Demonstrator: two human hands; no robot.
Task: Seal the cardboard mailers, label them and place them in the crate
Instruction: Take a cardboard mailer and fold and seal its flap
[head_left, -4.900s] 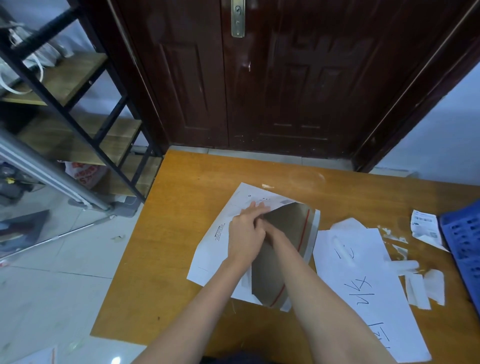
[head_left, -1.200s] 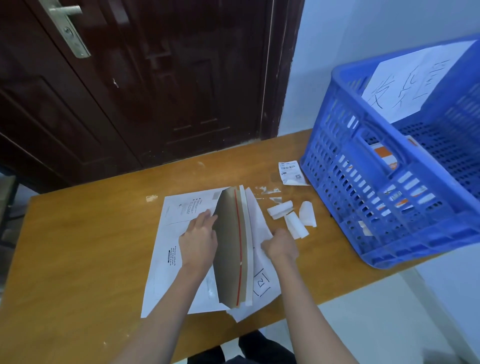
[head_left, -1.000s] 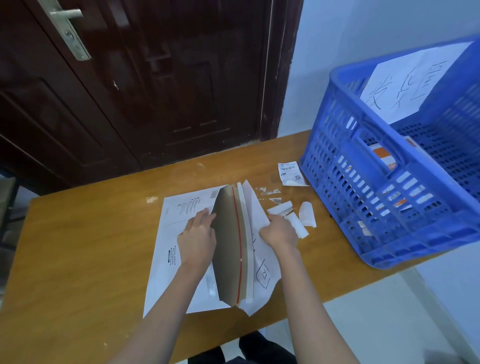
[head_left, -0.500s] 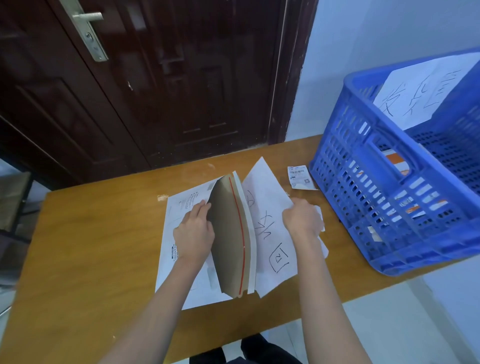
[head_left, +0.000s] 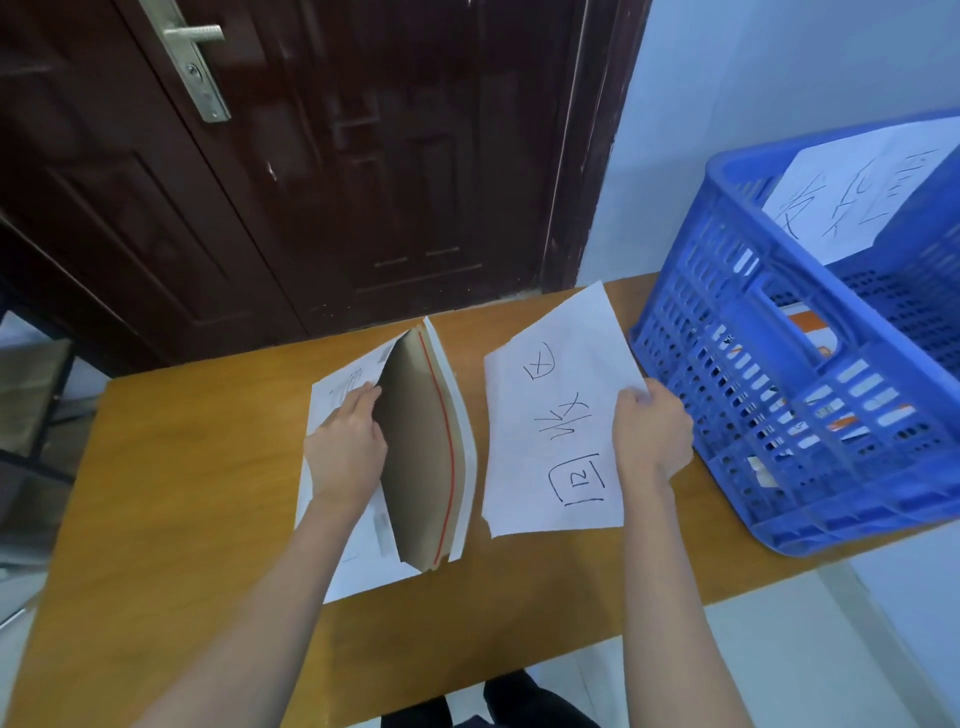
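The counter (head_left: 171, 499) under your hands is the biggest thing here, a bare orange-brown wooden top with a dark door (head_left: 322, 156) behind its far edge. Take the mailer as your landmark: the blue crate (head_left: 810, 395) stands on the counter well to the right of it, its slatted wall facing you, with a sheet of handwritten paper leaning inside its far side and some orange-and-white items lying in the bottom.

The cardboard mailer (head_left: 374, 467) lies flat near the middle of the counter, white printed face up, and its long flap (head_left: 426, 452) stands raised along the right edge, brown inside showing, with a red strip running its length and a white band beside that.

To the right of the mailer, between it and the crate, you are holding a white sheet (head_left: 556, 415) marked with black handwritten characters; it is lifted clear of the mailer and tilted.

Your left hand (head_left: 345, 447) rests on the mailer's face, fingers fairly straight against the base of the raised flap. Your right hand (head_left: 652, 436) has its grip closed on the right edge of the white sheet, fingers curled over it.
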